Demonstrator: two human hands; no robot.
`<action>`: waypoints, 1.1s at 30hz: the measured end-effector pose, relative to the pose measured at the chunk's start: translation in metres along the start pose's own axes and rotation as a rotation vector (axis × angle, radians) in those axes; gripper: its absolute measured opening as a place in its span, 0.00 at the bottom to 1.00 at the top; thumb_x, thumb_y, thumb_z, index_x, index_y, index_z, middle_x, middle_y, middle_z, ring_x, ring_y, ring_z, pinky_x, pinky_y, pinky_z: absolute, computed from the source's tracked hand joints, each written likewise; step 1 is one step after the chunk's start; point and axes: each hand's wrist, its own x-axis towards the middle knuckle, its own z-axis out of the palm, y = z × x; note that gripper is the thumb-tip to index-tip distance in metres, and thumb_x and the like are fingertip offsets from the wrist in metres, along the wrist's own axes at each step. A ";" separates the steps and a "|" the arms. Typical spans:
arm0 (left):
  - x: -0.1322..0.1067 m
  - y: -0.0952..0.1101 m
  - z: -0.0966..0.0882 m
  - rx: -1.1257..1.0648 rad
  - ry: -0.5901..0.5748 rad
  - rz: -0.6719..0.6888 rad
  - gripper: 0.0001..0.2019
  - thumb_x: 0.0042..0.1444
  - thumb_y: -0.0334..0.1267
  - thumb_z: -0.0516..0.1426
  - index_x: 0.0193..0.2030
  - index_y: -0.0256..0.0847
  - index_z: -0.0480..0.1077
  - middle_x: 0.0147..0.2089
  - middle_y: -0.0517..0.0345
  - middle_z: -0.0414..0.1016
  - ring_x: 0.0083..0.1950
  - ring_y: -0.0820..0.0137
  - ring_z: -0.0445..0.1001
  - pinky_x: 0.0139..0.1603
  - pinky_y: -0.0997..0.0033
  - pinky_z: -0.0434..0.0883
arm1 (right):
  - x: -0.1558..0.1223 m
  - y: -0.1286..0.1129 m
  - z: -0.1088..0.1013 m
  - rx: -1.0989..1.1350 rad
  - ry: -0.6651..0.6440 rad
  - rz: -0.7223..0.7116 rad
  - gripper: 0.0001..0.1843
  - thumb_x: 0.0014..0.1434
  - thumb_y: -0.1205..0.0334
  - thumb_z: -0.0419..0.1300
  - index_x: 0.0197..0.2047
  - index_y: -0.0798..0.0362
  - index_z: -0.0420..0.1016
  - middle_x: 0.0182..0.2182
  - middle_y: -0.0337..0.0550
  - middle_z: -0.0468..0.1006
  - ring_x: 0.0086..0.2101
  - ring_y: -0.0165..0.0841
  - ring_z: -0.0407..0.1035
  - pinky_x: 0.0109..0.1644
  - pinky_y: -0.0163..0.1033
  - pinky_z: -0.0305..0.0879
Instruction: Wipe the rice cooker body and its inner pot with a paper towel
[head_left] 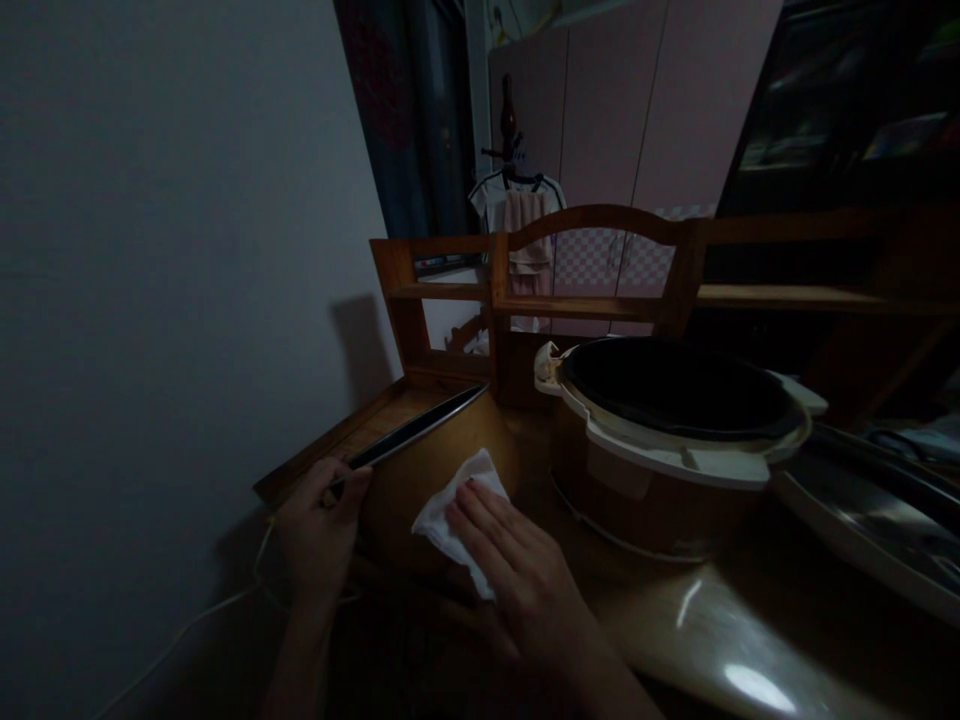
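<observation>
A yellowish-brown pot with a dark rim is tilted on its side in front of me. My left hand is closed on its rim or handle at the left end. A white cloth, perhaps a paper towel, lies flat against the pot's outer wall under the fingers of my right hand. Those fingers are stretched together and press the cloth on the pot. The pot's lower side is in deep shadow.
Right of the pot stands a cooker body with a dark inner bowl. A pan or lid lies beyond it on the shiny table. A wooden shelf rises behind; a white wall and cable are at left.
</observation>
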 end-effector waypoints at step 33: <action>0.006 -0.006 -0.003 -0.073 -0.011 -0.006 0.29 0.59 0.69 0.57 0.26 0.43 0.69 0.29 0.59 0.71 0.31 0.66 0.68 0.35 0.67 0.65 | 0.036 -0.010 0.022 0.112 0.048 0.133 0.42 0.68 0.67 0.52 0.81 0.44 0.43 0.79 0.39 0.46 0.77 0.47 0.33 0.79 0.66 0.44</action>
